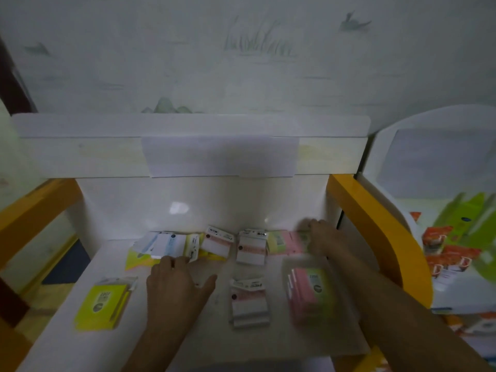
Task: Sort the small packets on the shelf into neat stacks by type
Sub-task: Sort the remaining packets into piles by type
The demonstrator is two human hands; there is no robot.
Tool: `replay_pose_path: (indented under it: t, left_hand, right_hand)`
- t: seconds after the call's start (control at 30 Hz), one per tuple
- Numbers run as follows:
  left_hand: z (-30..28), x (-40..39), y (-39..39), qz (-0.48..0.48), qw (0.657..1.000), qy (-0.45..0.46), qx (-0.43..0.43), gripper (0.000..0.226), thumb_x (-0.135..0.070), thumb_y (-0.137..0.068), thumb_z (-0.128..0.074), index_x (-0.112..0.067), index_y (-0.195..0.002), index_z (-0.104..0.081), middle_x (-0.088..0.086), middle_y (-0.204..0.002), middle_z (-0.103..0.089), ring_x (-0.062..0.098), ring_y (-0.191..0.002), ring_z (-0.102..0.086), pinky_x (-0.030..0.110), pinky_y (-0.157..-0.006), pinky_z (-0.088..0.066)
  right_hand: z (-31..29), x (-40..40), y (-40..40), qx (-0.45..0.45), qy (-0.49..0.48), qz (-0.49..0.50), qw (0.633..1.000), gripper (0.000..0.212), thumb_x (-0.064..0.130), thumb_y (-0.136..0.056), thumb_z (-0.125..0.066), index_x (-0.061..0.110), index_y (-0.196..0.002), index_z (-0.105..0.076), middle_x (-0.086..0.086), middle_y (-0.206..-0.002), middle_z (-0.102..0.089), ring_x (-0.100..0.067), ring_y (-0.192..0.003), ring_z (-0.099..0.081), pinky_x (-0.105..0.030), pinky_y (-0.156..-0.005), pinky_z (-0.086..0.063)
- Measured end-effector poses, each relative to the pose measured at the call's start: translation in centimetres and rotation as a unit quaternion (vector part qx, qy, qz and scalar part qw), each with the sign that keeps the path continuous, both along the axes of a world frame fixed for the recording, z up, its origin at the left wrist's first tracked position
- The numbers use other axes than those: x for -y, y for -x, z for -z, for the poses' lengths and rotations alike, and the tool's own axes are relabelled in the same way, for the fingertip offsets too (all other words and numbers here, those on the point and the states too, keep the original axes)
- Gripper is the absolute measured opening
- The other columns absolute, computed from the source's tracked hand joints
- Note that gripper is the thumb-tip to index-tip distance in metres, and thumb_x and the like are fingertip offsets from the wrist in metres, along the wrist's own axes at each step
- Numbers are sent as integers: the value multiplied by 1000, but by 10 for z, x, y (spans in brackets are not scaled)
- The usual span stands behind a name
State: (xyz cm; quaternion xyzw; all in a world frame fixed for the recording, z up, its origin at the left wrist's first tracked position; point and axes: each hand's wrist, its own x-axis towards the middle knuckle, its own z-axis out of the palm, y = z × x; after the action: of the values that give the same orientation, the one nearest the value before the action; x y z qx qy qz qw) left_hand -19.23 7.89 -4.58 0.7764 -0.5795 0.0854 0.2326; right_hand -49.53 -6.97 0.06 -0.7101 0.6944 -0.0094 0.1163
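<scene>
A white shelf (67, 342) holds small packets. Near its front lie a yellow stack (100, 304) at the left, a white-and-pink stack (249, 302) in the middle and a pink stack (308, 296) at the right. Along the back lies a loose row: white and pale blue packets (167, 244), yellow ones (139, 260), white-pink ones (251, 248) and a pink packet (288, 242). My left hand (174, 285) rests palm down by the white packets, fingertips touching their front edge. My right hand (326, 241) grips the pink packet at the back right; blur hides the fingers.
Orange side rails (375, 224) frame the shelf left and right, and a white back panel (204, 205) rises behind the packets. To the right, a lower white unit (429, 162) carries orange and green boxes (451, 251).
</scene>
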Motion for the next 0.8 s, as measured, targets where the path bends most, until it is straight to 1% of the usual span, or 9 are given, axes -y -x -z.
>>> replay_pose_path:
  t: [0.1, 0.2, 0.3, 0.4, 0.47, 0.53, 0.67, 0.73, 0.8]
  left_hand:
    - [10, -1, -9, 2, 1000, 12, 8, 65, -61, -60, -63, -11, -100, -70, 13, -92, -61, 37, -86, -58, 45, -76, -50]
    - [10, -1, -19, -5, 1000, 23, 16, 57, -54, -65, -56, -10, -98, -71, 14, -88, -60, 38, -83, -57, 44, -74, -51]
    - [9, 0, -25, 9, 1000, 17, 15, 59, -54, -69, -44, -10, -98, -70, 14, -87, -61, 37, -84, -57, 44, -73, -51]
    - [11, 8, -20, 53, 999, -1, 11, 54, -52, -72, -47, -12, -98, -71, 9, -89, -62, 33, -86, -58, 42, -75, -50]
    - [8, 21, -11, 99, 995, -12, 18, 52, -52, -73, -50, -13, -101, -71, 7, -92, -61, 30, -89, -57, 40, -78, -49]
    - [2, 42, 3, 156, 987, -18, 21, 49, -48, -75, -53, -14, -105, -69, 7, -98, -61, 29, -92, -56, 39, -80, -49]
    - [-18, 94, 41, 270, 962, -36, 27, 38, -40, -84, -58, -13, -110, -66, 6, -105, -57, 28, -99, -52, 41, -86, -48]
    - [-22, 121, 61, 316, 944, -74, 62, 42, -40, -87, -59, -12, -119, -62, 7, -112, -56, 26, -104, -49, 40, -92, -45]
    - [-24, 148, 80, 356, 921, -105, 115, 42, -37, -88, -58, -12, -120, -59, 8, -117, -55, 26, -108, -47, 40, -94, -43]
  right_hand:
    - [15, 34, 12, -18, -57, -24, 998, 53, 21, -71, -72, 24, -120, -51, -1, -119, -57, -19, -98, -59, -32, -75, -53]
    - [42, 79, 30, -40, -93, -41, 994, 69, 32, -50, -76, 22, -114, -50, -1, -114, -56, -20, -94, -62, -38, -79, -59]
    - [41, 84, 29, -65, -111, -68, 989, 69, 38, -46, -73, 23, -109, -50, 0, -115, -51, -22, -94, -60, -42, -79, -59]
    - [38, 81, 26, -80, -126, -81, 986, 77, 44, -43, -74, 23, -114, -52, 5, -113, -45, -21, -97, -58, -42, -79, -58]
    - [32, 74, 23, -77, -128, -80, 986, 76, 46, -39, -78, 25, -108, -54, 4, -113, -50, -20, -94, -60, -42, -75, -60]
    - [30, 73, 22, -80, -133, -75, 985, 71, 42, -45, -87, 23, -105, -55, -2, -113, -56, -23, -94, -63, -44, -74, -61]
    - [12, 47, 12, -74, -104, -65, 990, 87, 34, -58, -90, 22, -133, -50, -3, -131, -55, -25, -114, -59, -41, -89, -56]
    - [-1, 27, 5, -86, -65, -55, 993, 68, 34, -66, -84, 24, -128, -56, -3, -130, -57, -23, -115, -59, -35, -91, -53]
    - [-8, 11, 0, -122, -33, -33, 991, 44, 33, -81, -71, 23, -122, -61, -5, -127, -59, -24, -117, -58, -37, -90, -52]
